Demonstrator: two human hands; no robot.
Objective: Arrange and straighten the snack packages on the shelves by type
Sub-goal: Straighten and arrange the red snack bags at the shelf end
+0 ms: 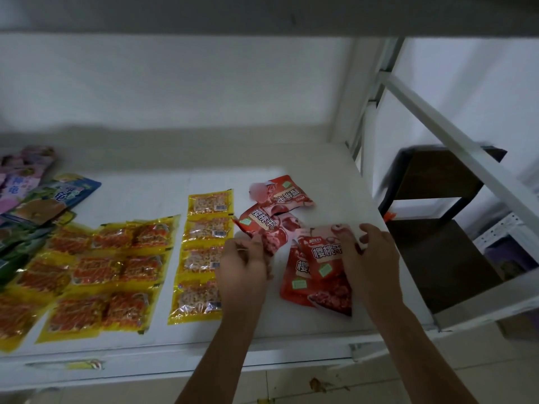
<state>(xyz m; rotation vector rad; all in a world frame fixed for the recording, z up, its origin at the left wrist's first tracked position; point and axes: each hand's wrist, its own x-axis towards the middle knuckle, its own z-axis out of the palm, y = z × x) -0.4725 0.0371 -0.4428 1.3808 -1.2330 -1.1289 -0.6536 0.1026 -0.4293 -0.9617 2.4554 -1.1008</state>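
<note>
My left hand [243, 262] was curled round the near edge of a red cherry pouch [267, 228], gripping it; my right hand [372, 255] pinched the right edge of another red pouch [326, 252], which lay over a third red pouch [297, 282] near the shelf's front; a fourth red pouch [287, 192] lay farther back, turned upside down, just behind the one in my left hand; all four sat at the right end of the white shelf [388, 275]; just left of my left hand ran a column of four yellow packets [205, 252], front to back; left again lay rows of orange-filled yellow packets [116, 266]; blue and purple bags [43, 196] were heaped at the far left.
</note>
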